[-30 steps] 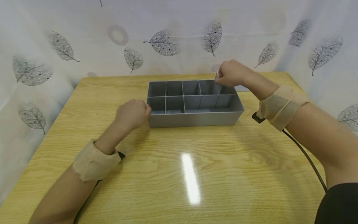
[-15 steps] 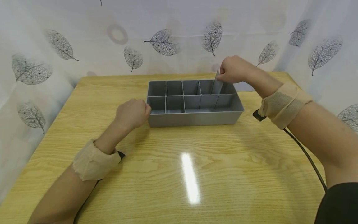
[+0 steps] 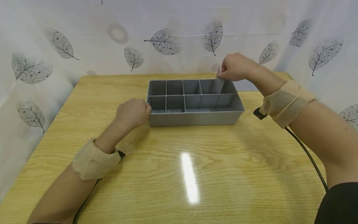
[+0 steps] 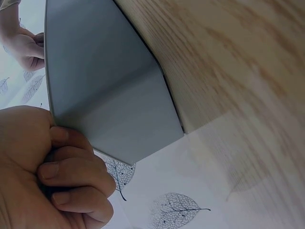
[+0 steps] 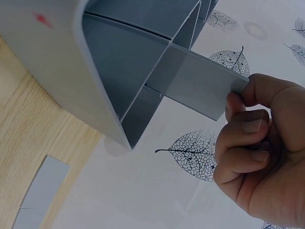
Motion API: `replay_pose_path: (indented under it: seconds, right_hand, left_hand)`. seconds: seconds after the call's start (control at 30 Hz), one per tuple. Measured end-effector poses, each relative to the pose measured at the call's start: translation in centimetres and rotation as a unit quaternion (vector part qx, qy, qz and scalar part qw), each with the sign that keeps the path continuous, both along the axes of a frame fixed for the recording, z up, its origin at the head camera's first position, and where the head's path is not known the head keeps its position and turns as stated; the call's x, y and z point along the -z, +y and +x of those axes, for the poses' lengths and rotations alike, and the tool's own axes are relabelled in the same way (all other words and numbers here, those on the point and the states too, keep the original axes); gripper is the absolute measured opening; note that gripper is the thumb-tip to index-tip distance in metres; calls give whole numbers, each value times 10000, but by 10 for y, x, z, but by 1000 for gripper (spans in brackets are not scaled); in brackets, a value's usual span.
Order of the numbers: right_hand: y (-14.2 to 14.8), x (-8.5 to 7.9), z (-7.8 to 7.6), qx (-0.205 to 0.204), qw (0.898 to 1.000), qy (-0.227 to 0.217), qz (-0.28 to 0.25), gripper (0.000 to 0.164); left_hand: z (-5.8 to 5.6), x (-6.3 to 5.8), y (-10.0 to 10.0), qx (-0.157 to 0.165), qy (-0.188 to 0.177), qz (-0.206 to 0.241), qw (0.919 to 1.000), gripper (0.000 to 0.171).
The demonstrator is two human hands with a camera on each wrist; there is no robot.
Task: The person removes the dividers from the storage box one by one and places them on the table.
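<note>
A grey box (image 3: pixel 193 119) with thin dividers stands on the wooden table, split into two rows of compartments. My left hand (image 3: pixel 132 113) holds the box's left rim; in the left wrist view, the fingers (image 4: pixel 78 171) curl at the rim's corner. My right hand (image 3: pixel 237 67) pinches a grey divider (image 3: pixel 218 84) by its top corner, between thumb and curled index finger, above the back row. That divider (image 5: pixel 193 78) sticks up well past the rim in the right wrist view, its lower part still between the compartment walls. The front row's right end is one long compartment.
Flat grey pieces (image 5: pixel 45 183) lie on the table (image 3: pixel 156 174) beside the box's right end. A white curtain with leaf prints (image 3: pixel 162 42) hangs behind and at both sides. A black cable (image 3: pixel 307 155) trails from the right wrist's wrap.
My right hand has risen a little and shifted slightly right, and the divider has come further up out of the box. The left hand and the box have stayed put.
</note>
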State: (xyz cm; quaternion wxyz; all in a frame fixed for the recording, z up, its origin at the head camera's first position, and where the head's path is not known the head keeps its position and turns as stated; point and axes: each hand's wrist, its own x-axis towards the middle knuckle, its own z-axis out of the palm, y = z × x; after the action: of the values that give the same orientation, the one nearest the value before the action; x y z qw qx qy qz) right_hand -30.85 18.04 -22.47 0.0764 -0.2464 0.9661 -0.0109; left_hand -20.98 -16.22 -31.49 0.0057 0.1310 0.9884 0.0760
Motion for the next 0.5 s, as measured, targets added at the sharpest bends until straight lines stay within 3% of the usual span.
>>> replay_pose_path:
  seconds: [0.5]
  right_hand:
    - [1,-6,3,15,10000,-31,-49,34]
  left_hand:
    - [1,-1,0,6,45,72,10000,43]
